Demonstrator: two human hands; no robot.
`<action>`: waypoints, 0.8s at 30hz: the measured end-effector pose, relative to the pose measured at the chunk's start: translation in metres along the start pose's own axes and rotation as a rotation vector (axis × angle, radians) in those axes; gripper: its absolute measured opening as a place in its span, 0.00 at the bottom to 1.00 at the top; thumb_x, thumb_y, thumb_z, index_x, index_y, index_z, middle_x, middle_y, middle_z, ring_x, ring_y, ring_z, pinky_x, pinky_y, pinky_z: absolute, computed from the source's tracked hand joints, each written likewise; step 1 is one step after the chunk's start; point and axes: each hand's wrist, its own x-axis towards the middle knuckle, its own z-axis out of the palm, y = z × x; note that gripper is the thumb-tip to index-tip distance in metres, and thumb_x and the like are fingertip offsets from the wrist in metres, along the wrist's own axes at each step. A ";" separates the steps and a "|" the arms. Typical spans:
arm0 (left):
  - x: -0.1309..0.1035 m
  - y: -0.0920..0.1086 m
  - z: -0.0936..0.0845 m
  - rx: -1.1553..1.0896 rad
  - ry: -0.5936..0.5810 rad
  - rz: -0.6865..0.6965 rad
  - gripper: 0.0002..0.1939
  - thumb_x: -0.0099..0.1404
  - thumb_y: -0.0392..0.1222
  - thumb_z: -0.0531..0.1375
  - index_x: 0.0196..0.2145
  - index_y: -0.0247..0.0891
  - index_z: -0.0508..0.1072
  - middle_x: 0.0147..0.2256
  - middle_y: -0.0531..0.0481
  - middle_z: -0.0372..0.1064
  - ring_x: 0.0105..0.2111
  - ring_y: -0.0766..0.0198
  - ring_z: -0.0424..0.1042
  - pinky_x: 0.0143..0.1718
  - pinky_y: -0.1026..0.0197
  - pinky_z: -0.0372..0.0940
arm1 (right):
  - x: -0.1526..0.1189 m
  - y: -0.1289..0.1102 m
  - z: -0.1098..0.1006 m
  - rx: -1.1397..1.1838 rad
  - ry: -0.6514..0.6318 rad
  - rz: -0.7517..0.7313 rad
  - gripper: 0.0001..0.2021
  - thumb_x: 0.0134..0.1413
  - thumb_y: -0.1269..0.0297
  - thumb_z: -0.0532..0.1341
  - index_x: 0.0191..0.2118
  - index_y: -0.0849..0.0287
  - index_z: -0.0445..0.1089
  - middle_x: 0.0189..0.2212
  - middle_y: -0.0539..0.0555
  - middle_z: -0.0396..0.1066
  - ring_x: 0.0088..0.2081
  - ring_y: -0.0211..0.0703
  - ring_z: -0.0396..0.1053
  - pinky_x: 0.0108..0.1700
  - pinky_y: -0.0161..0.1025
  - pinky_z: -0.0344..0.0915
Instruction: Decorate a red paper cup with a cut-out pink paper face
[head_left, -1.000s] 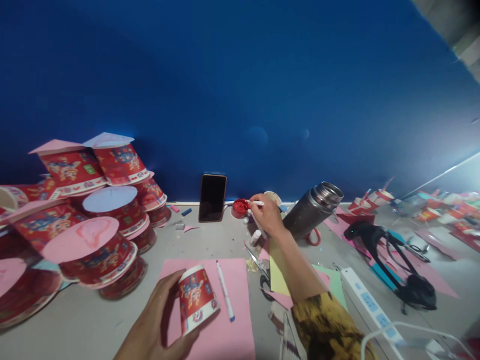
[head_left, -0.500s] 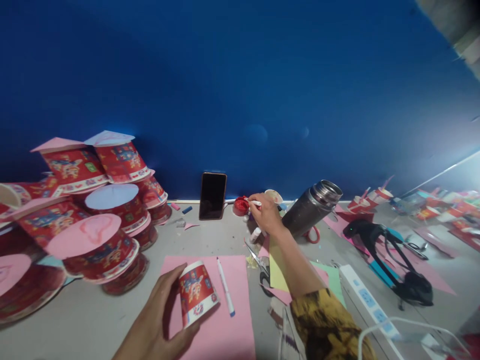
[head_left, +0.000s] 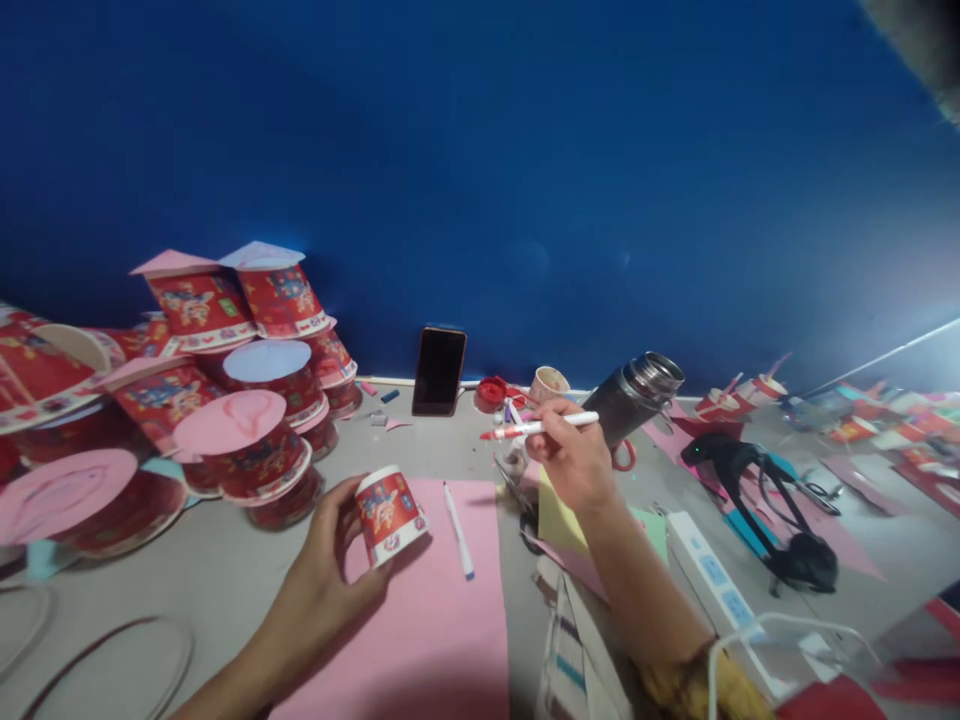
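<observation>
My left hand (head_left: 330, 560) is wrapped round a red printed paper cup (head_left: 388, 512), which is tilted above a pink sheet of paper (head_left: 442, 660). In my right hand (head_left: 574, 455) is a white marker with a red tip (head_left: 536, 427), held between thumb and fingers and pointing left. The red tip is apart from the cup. A second white marker, with a blue end (head_left: 459, 535), lies on the pink sheet just right of the cup. Scissors (head_left: 525, 515) lie partly hidden beside my right hand, near the yellow paper (head_left: 559, 510).
Stacked red cups with paper discs (head_left: 262, 440) crowd the left. A phone (head_left: 439, 370) leans on the blue wall. A red round object (head_left: 491, 393), a small cup (head_left: 550, 382) and a steel flask (head_left: 634, 395) stand behind. At right are a power strip (head_left: 720, 580) and a black strap-like object (head_left: 765, 510).
My right hand has come back from the red round object near the wall, now with the marker plainly in its fingers. My left hand still holds the cup. The view has shifted slightly left.
</observation>
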 end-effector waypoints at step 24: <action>-0.002 -0.007 -0.006 0.205 -0.120 0.322 0.42 0.62 0.51 0.70 0.68 0.48 0.56 0.67 0.37 0.55 0.68 0.39 0.59 0.69 0.35 0.57 | -0.108 0.036 0.020 -0.498 -0.266 -0.422 0.02 0.62 0.66 0.66 0.39 0.57 0.77 0.30 0.53 0.78 0.30 0.41 0.74 0.33 0.37 0.69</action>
